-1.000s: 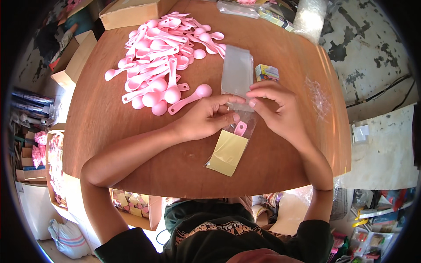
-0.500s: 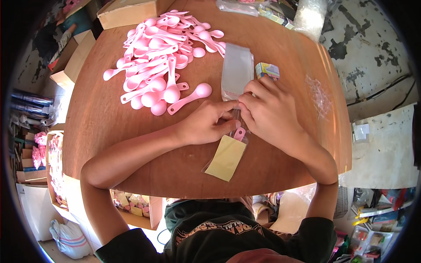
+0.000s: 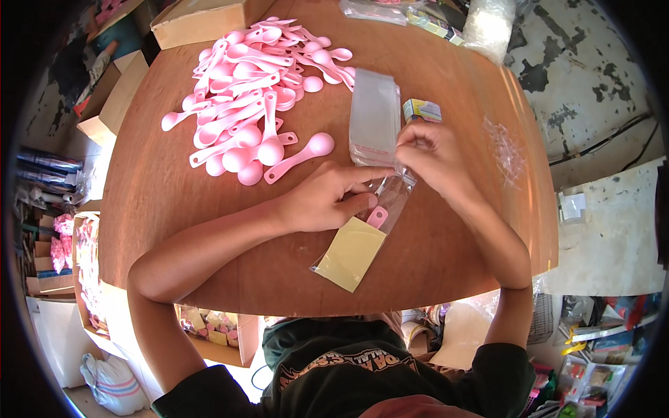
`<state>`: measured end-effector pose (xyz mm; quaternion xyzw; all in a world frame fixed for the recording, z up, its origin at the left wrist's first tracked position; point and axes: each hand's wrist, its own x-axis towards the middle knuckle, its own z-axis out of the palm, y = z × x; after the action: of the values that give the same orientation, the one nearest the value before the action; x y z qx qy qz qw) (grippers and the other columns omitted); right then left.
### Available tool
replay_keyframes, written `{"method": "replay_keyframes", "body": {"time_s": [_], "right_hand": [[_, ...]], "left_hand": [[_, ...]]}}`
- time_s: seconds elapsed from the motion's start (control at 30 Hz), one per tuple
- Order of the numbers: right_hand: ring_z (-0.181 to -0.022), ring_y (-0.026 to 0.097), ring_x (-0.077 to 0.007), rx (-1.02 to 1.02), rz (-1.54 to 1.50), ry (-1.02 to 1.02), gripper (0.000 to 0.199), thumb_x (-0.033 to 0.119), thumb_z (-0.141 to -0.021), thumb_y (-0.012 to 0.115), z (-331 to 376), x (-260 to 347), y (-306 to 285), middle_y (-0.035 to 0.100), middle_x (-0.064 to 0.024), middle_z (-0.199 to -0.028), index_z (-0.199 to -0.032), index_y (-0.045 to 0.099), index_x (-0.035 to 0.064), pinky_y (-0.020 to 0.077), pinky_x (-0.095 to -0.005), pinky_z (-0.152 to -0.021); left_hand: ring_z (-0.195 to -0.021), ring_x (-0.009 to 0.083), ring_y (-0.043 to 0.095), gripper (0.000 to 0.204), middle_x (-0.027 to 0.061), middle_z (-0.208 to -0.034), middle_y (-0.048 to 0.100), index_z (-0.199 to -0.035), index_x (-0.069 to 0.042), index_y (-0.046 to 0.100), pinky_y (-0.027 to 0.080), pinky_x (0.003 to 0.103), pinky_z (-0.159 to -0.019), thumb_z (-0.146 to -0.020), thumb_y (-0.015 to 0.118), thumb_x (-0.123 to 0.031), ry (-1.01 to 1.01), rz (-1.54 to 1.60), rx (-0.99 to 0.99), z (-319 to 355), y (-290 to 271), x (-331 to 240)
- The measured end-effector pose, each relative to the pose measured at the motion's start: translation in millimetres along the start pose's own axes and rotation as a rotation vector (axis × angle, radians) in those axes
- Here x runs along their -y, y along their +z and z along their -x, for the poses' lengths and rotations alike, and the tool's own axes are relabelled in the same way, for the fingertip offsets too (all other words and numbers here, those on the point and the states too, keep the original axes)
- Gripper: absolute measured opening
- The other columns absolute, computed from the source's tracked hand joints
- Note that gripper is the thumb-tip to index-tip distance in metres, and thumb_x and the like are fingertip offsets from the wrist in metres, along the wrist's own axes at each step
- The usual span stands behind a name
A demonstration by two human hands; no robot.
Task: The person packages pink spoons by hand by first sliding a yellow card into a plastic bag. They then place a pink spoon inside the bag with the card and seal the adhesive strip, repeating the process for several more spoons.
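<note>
Counter [image 3: 279, 268] under everything. Pink measuring scoops [image 3: 244, 90] heaped at 11 o'clock from the filled clear bag [image 3: 388, 207], which lies slanted on the counter. Stack of flat clear bags [image 3: 373, 115] at 12. Left hand [image 3: 326, 197] at 10: thumb and index spread at the bag's upper part, can't tell if gripping. Right hand [image 3: 433, 159] at 1-2: fingers bunched by bag mouth, can't tell what's pinched. Yellow card [image 3: 350, 254] toward 7; scoop handle [image 3: 377, 218] shows past its 1 o'clock edge. Film looks light, limp, slippery; best held at the stiffer card edges.
</note>
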<state>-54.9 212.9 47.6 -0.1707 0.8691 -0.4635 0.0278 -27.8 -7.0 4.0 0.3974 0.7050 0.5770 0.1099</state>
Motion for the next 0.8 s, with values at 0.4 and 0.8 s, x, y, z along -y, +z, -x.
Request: {"method": "replay_keyframes", "body": {"time_s": [0.4, 0.8], "right_hand": [[-0.076, 0.065, -0.0149, -0.97, 0.476, -0.015, 0.012, 0.01, -0.089, 0.058, 0, -96, -154, 0.069, -0.0073, -0.084, -0.086, 0.067, 0.0027, 0.0506, -0.0301, -0.065], [-0.076, 0.06, -0.0074, -0.572, 0.561, -0.176, 0.03, -0.013, -0.08, 0.051, 42, -105, -177, 0.071, -0.0051, -0.092, -0.099, 0.07, -0.0007, 0.0469, -0.0233, -0.065]], "left_hand": [[-0.078, 0.0087, 0.062, 0.05, 0.0148, -0.087, 0.071, -0.141, -0.003, 0.044, 0.05, 0.03, -0.074, -0.093, 0.058, -0.005, -0.133, 0.203, 0.003, -1, 1, 4], [-0.079, 0.0038, 0.056, 0.053, 0.007, -0.086, 0.069, -0.146, -0.006, 0.04, 0.045, 0.023, -0.069, -0.096, 0.058, -0.008, -0.148, 0.25, -0.04, -2, 6, 20]]}}
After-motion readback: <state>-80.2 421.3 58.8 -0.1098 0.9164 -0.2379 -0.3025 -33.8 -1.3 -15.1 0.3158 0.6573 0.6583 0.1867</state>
